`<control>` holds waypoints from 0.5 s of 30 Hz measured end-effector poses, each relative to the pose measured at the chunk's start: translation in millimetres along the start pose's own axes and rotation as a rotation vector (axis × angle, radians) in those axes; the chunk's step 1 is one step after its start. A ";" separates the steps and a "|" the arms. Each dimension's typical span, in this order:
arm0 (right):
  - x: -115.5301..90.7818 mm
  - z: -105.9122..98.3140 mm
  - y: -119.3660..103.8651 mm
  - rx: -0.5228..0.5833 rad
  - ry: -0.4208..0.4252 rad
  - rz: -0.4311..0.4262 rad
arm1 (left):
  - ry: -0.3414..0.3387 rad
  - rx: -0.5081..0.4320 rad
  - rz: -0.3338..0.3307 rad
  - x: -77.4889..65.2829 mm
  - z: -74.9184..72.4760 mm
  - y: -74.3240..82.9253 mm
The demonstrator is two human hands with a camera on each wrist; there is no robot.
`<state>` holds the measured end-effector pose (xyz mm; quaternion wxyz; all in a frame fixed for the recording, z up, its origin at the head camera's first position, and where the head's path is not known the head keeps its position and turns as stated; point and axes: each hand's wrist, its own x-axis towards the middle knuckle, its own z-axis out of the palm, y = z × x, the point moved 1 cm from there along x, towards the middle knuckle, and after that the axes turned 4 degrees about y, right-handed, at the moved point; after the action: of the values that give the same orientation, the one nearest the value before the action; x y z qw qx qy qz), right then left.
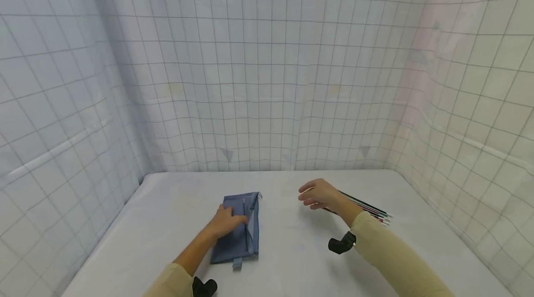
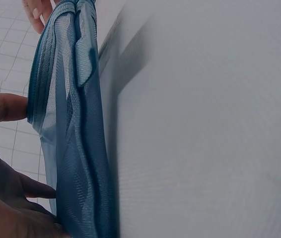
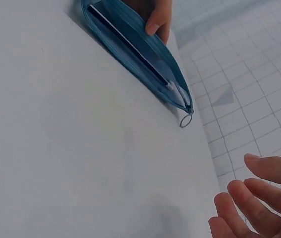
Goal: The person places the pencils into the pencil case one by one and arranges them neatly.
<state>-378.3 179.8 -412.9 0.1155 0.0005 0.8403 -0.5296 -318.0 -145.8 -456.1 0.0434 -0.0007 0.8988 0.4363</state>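
A blue zippered pencil case [image 1: 229, 248] lies on the white table with its zip undone. My left hand [image 1: 225, 224] is on it, thumb at the zipped edge and the other fingers against the fabric, holding the mouth apart. Inside the case, a dark, slim pencil [image 3: 130, 48] shows in the right wrist view. My right hand [image 1: 320, 193] hovers over the table to the right of the case, fingers loosely bent, nothing in it. Several dark pencils [image 1: 369, 206] lie beneath and beyond the right forearm, partly hidden by it.
White table edges [image 1: 267, 172] meet grid-patterned curtains [image 1: 267, 79] at the back and sides. A metal ring [image 3: 185, 120] hangs from the zip end of the case. Each wrist carries a black camera mount [image 1: 342, 243].
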 end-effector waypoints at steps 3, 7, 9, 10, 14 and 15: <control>-1.9 -7.1 4.0 0.009 0.004 0.004 | -0.002 0.003 -0.002 0.0 0.1 -0.8; -5.2 -17.3 11.7 0.014 0.004 0.002 | -0.008 0.004 -0.010 -0.5 0.4 -2.3; -7.0 -23.3 16.0 0.010 0.006 -0.007 | -0.010 0.002 -0.012 -0.6 0.5 -2.8; -8.1 -26.4 17.7 0.009 0.007 -0.012 | -0.010 -0.002 -0.011 -0.7 0.5 -2.8; -11.2 -39.0 24.7 0.020 0.002 -0.026 | -0.008 -0.013 -0.005 -1.0 0.0 -2.0; -12.1 -41.9 26.3 0.022 -0.006 -0.031 | -0.007 -0.015 -0.006 -0.8 -0.1 -1.9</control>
<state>-371.4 230.1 -416.6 0.1099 -0.0128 0.8341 -0.5404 -317.1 -147.1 -457.5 0.0480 -0.0019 0.8953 0.4430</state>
